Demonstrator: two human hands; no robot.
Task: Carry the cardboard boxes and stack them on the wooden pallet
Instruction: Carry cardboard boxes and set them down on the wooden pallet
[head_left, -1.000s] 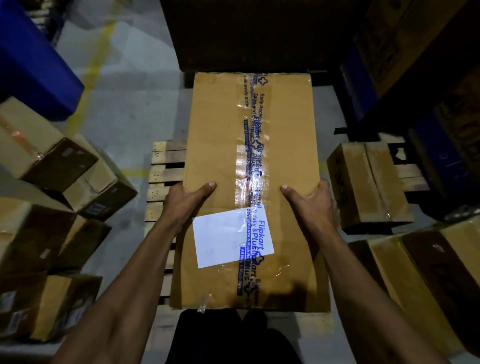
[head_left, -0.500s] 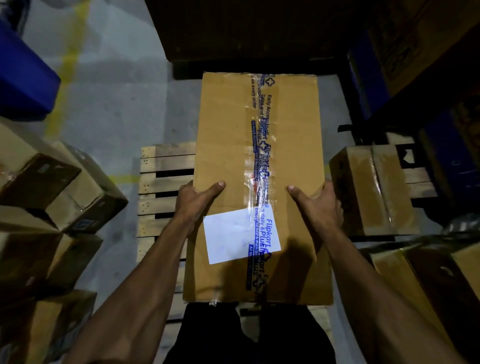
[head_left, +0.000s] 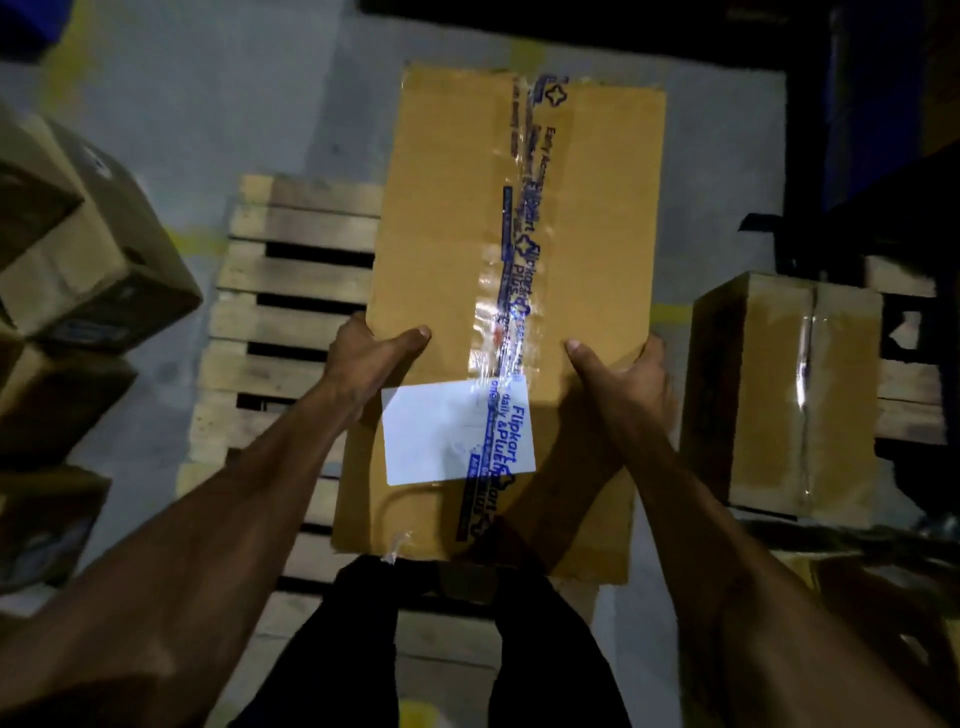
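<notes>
A long flat cardboard box with blue printed tape down its middle and a white label hangs in front of me over the wooden pallet. My left hand grips its left edge, thumb lying on top. My right hand grips the right edge the same way. Whether the box's underside touches the pallet is hidden. A second taped cardboard box sits on the pallet's right part.
Several cardboard boxes are piled on the grey floor at the left. Dark stacked goods and blue objects stand along the back and right. More boxes lie at the lower right in shadow. My dark-trousered legs stand at the pallet's near edge.
My view has tipped further down and closer. The box stays held in both hands and has come lower over the pallet.
</notes>
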